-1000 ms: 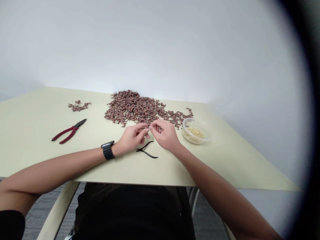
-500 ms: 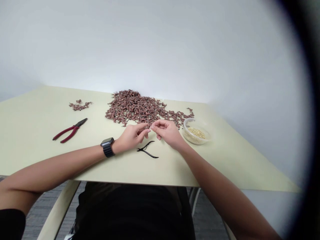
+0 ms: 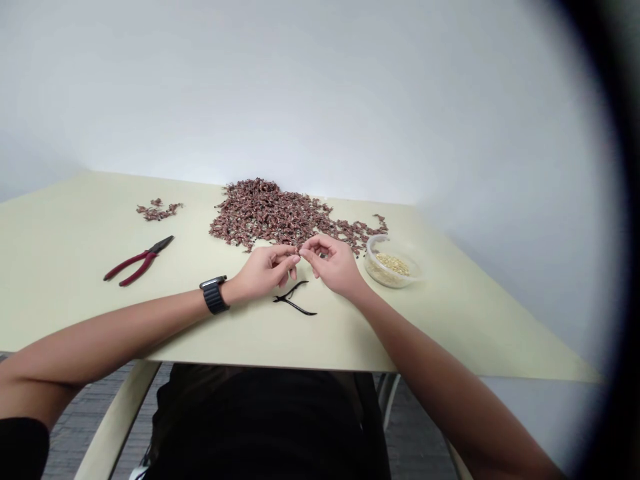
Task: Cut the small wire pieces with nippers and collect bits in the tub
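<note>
My left hand [image 3: 265, 272] and my right hand [image 3: 334, 267] have their fingertips very near each other (what they may pinch is too small to tell), just before the large brownish-red heap [image 3: 270, 213] on the pale counter [image 3: 200, 343]. Black nippers [image 3: 296, 305] lie nearer to me. On the left are red-handled pliers [image 3: 143, 261] and a smaller heap [image 3: 159, 212]; on the right, a clear bowl [image 3: 373, 269] with golden bits [image 3: 393, 264].

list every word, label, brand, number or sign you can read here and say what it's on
No text can be read anywhere in this view.
Watch: screen tilted away, any digits too small to read.
Pliers, cutters and plastic bowl: no lettering can be made out.
Brown pile: pieces too small to tell.
</note>
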The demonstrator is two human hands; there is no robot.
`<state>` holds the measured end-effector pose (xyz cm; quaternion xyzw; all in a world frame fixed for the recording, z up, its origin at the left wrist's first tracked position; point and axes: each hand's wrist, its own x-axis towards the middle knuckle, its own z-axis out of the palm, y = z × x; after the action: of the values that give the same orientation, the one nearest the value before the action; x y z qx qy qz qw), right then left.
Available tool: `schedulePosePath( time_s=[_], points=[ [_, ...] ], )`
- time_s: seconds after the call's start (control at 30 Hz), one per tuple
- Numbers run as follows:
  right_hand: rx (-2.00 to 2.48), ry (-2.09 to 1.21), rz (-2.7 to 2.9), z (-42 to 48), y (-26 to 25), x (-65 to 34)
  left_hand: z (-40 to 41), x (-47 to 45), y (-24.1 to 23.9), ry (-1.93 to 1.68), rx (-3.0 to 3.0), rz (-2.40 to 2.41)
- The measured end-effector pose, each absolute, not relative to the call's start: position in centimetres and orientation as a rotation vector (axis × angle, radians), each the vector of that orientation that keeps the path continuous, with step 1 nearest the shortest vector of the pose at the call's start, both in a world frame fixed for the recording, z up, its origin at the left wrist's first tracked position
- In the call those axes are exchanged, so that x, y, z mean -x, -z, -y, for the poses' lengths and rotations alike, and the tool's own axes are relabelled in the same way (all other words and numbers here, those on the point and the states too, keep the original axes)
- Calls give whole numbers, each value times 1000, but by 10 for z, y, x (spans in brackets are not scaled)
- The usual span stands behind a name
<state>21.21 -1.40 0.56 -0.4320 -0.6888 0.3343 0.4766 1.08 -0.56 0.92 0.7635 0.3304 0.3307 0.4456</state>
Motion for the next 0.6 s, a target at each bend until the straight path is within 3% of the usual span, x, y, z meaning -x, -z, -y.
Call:
schedulePosePath(
  time_s=[0.1,0.17,0.4,0.47,0.53,0.6],
  points=[
    [1073,-508,1822,19,-11,-212,7,-12,-10,-800,-1811,-784],
    [1106,-480,1825,20,-10,-210,7,-13,-11,-802,-1805,-780],
    [1049,-1401,1373,12,0,-205,8,-10,-9,-897,-2069,-926],
    [1043,-1494,1362,8,-3,-210,7,-10,-7,-895,-2057,-940],
    [1143,-1330,1446,4,-7,-219,4,-12,-4,-883,-1944,-935],
    [1304,-919,1565,-1,-11,-233,1,-13,-1,-875,-1809,-916]
  ],
)
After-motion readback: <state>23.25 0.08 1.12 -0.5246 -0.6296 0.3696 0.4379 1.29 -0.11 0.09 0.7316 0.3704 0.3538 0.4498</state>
